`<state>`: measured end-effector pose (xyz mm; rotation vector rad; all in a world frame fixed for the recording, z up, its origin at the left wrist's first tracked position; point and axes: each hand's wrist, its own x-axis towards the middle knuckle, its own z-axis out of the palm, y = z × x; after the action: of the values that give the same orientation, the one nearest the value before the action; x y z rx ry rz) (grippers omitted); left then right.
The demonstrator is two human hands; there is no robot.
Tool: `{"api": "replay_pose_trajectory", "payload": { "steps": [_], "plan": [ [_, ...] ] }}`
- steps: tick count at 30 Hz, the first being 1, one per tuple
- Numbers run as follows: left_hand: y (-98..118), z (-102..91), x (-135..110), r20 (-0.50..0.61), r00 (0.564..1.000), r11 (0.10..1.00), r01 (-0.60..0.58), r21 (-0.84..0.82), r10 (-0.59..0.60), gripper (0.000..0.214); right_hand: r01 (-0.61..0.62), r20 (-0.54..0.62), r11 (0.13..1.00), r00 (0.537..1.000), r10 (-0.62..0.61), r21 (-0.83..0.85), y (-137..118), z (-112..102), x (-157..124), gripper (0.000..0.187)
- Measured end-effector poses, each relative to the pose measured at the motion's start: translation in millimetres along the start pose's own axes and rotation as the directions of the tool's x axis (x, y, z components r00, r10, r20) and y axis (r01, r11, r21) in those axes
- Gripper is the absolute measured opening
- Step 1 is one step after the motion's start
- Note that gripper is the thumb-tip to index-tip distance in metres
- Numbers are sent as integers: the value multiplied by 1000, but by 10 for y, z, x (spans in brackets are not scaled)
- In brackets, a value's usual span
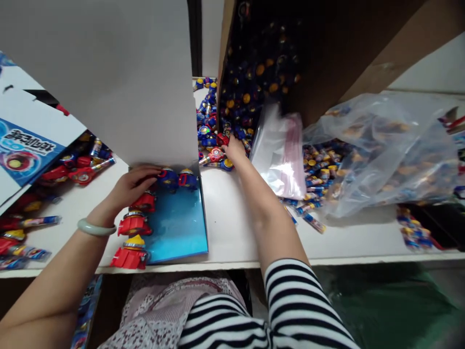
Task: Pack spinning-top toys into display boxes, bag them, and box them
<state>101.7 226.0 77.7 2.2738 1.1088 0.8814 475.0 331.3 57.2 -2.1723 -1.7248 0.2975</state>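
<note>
An open display box (177,231) with a blue inside lies on the table, its tall white lid (145,87) raised at the back. Two blue toys (187,179) with yellow tops sit along its back edge, and several red toys (133,224) line its left side. My left hand (132,186) is in the back left corner, fingers bent together against the nearer blue toy (167,179); its fingertips are partly hidden. My right hand (235,149) reaches to the loose pile by the carton, fingers closed at a red toy (222,139).
A large brown carton (337,53) full of blue-and-yellow toys stands tipped at the back. Clear plastic bags (278,160) and small candy tubes (319,174) lie right of my right arm. A printed box (25,150) and more red toys (82,175) are at left.
</note>
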Motion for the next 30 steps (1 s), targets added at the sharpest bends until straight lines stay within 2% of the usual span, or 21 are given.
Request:
{"api": "replay_pose_trajectory", "payload": {
  "steps": [3, 6, 8, 10, 12, 14, 17, 20, 23, 25, 26, 27, 28, 30],
  "plan": [
    [-19, 19, -16, -25, 1000, 999, 10, -39, -11, 29, -34, 73, 999, 997, 36, -25, -25, 44, 66, 67],
    [-41, -14, -101, -95, 996, 996, -10, -94, 1, 25, 25, 112, 999, 993, -21, -33, 38, 58, -32, 63],
    [-53, -43, -166, -158, 987, 990, -44, -137, 22, 21, 68, 148, 997, 987, -63, -26, 85, 6, -70, 54],
    [-48, -67, -216, -224, 974, 985, -63, -160, 26, 22, 59, 123, 998, 991, -55, -26, 103, -74, -36, 46],
    [-11, -84, -244, -291, 957, 987, -55, -150, 9, 23, -22, 38, 999, 999, 24, -41, 94, -144, 58, 50],
    [54, -98, -262, -337, 941, 992, -41, -118, -1, 23, -143, -21, 988, 990, 142, -51, 73, -179, 173, 63],
    [149, -130, -314, -315, 949, 995, -55, -80, 27, 23, -281, -1, 959, 960, 281, -35, 72, -199, 309, 69],
    [171, -181, -418, -304, 952, 996, -62, -65, 39, 24, -329, 23, 944, 944, 328, 17, 142, -287, 338, 71],
    [151, -233, -519, -336, 942, 998, -25, -52, 6, 22, -278, -30, 957, 959, 282, 84, 248, -482, 171, 87],
    [172, -252, -551, -364, 931, 999, -19, -33, 5, 19, -145, -55, 948, 984, 167, 284, 290, -623, -96, 90],
    [202, -254, -553, -376, 926, 1000, -21, -21, 12, 17, -55, -57, 896, 994, 89, 441, 290, -680, -274, 87],
    [244, -252, -546, -387, 922, 1000, -28, -10, 22, 17, 30, -60, 790, 998, 9, 612, 271, -722, -475, 83],
    [293, -245, -531, -392, 919, 999, -41, -1, 38, 16, 93, -67, 648, 996, -65, 756, 230, -746, -690, 77],
    [387, -220, -482, -370, 926, 997, -75, -1, 69, 18, 161, -103, 414, 982, -159, 896, 76, -728, -1132, 65]
  ]
}}
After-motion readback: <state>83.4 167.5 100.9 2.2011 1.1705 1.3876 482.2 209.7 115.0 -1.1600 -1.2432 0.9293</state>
